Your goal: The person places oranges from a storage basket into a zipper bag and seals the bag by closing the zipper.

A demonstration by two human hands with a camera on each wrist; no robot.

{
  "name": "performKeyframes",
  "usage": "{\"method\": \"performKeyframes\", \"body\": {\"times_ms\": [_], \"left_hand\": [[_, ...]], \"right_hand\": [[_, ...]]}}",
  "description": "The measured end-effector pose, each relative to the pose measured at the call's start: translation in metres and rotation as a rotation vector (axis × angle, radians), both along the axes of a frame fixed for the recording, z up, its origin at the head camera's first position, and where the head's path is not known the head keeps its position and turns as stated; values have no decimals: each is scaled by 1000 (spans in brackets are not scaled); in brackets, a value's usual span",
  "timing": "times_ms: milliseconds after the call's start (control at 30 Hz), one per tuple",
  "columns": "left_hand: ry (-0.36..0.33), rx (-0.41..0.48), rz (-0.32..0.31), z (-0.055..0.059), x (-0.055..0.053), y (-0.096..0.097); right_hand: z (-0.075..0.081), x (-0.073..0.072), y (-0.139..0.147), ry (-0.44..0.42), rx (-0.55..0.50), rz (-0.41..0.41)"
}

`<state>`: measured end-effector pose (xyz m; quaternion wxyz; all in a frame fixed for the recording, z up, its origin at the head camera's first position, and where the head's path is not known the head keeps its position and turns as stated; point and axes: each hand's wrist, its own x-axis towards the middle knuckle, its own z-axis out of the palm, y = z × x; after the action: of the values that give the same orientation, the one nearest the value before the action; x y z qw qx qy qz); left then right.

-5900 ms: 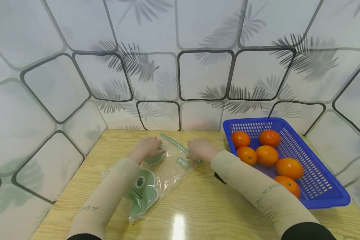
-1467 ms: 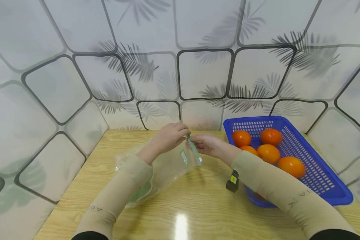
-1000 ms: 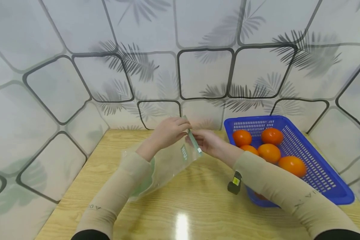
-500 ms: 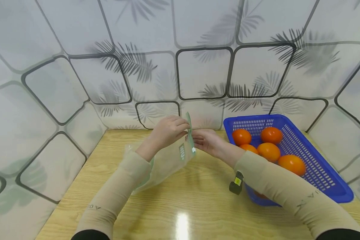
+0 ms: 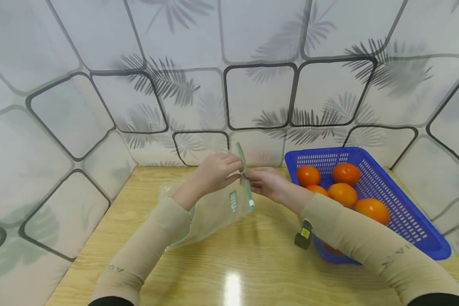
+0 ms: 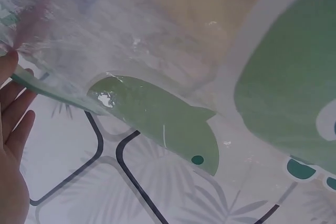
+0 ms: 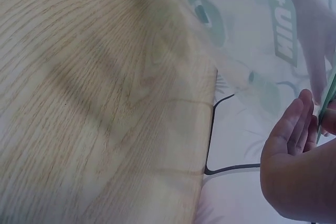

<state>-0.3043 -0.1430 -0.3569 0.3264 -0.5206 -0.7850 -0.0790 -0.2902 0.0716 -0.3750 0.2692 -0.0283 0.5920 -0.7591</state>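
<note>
A clear zip bag with green prints hangs tilted over the table, its green zipper edge raised toward the right. My left hand pinches that edge from the left side. From the right, my right hand pinches the same edge just beside the left fingertips. A white slider sits at the strip's lower end. In the left wrist view a green animal print shows on the film, with part of the left hand at the edge. The right hand is against the strip in the right wrist view.
A blue plastic basket with several orange fruits stands at the right, partly behind the right sleeve. The wooden table meets a patterned wall at the back. A small black device hangs under the right wrist.
Both hands have come together at the zipper edge, the left moving right and the bag lifting off the table. In the last half second the edge dropped slightly and the fingertips closed together.
</note>
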Motion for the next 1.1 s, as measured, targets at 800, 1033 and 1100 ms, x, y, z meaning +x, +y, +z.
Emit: {"method": "performKeyframes", "body": {"times_ms": [800,1033,1100], "left_hand": [[-174,28,-28,5,1,5],[-250,10,-36,6,1,6],[-263,16,-40,7,1,5]], "right_hand": [[14,13,10,55,54,4],[12,13,14,63,114,1],[11,13,16,65,129,-3]]}}
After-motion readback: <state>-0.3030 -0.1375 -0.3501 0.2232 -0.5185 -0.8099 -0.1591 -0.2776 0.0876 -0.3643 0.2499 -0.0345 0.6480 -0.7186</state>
